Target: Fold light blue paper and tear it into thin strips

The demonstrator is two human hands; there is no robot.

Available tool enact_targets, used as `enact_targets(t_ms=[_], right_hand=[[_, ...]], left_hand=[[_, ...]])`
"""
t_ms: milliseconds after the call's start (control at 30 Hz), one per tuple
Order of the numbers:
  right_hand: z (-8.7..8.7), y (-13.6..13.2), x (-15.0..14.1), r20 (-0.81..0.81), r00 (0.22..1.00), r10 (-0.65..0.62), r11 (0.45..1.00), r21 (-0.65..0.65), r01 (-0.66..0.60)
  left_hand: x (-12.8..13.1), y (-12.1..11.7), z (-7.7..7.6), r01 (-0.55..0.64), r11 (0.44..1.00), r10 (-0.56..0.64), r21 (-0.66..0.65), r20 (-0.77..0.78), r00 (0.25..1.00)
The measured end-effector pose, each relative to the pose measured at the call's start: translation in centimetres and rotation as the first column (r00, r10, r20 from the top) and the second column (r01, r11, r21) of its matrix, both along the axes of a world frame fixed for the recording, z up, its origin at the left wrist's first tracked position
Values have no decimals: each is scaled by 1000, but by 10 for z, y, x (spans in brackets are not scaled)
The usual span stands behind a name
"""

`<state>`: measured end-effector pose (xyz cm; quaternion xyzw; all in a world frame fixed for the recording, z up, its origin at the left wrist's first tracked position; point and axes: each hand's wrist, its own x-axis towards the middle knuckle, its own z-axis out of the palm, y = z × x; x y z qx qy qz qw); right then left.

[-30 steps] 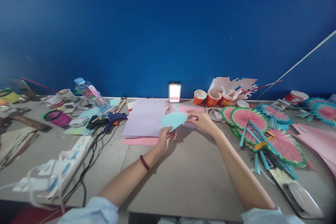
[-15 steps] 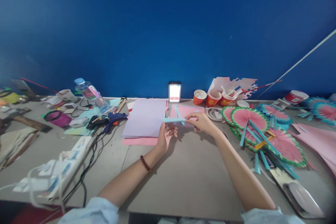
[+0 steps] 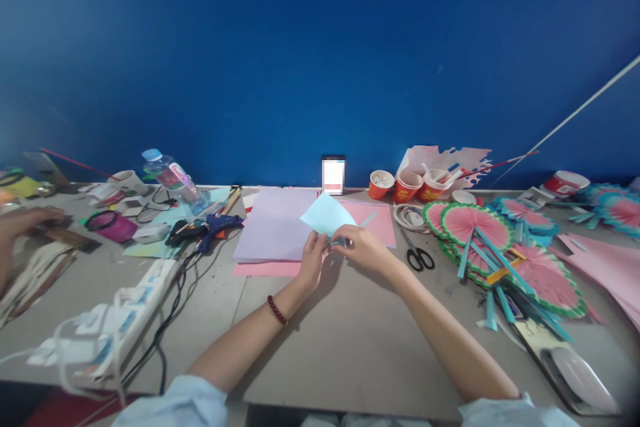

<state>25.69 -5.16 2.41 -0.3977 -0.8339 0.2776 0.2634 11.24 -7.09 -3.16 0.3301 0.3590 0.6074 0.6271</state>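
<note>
A light blue sheet of paper (image 3: 327, 215) is held up in front of me, its broad face showing like a diamond. My left hand (image 3: 313, 261) grips its near edge between thumb and fingers. Close beside it, my right hand (image 3: 364, 251) pinches the paper near the same corner, where the edge looks curled or folded. Behind the sheet lie a lilac paper stack (image 3: 275, 223) and pink paper (image 3: 383, 221) with a small blue strip (image 3: 369, 218) on it. Black-handled scissors (image 3: 420, 259) rest to the right of my right hand.
On the right are pink-and-green paper fans (image 3: 477, 227), red paper cups (image 3: 407, 187) and a computer mouse (image 3: 583, 377). A glue gun (image 3: 217, 227), bottle (image 3: 175, 177) and power strip (image 3: 135, 317) sit left. Another person's hand (image 3: 30, 220) reaches in at far left. A phone (image 3: 333, 175) stands against the wall.
The blue paper has turned from nearly edge-on to face-on. My right hand moved left and nearer, uncovering the scissors. Another person's hand has come in at the far left.
</note>
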Motion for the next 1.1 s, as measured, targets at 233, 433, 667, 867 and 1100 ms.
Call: enact_targets(t_ms=[233,433,667,867,1100], right_hand=[[11,4,9,-96,992,-87,984,148,100],[21,9,25,-161,968,-191,940,256,227],[22,16,45,47,998,-45,992,-118,51],[14,28,61,-64,994,-87,971,-228,70],[8,36,82,-139,978,-156,923,-373,95]], left_hand=[[-4,3,-3,-26,999,29,24,-177,984],[-2,-2,1,161,985,-132,65,-324,937],[0,-9,0,433,901,-390,28,-384,837],[-1,-7,0,314,949,-290,8,-362,886],[0,-3,-8,110,993,-86,42,-381,921]])
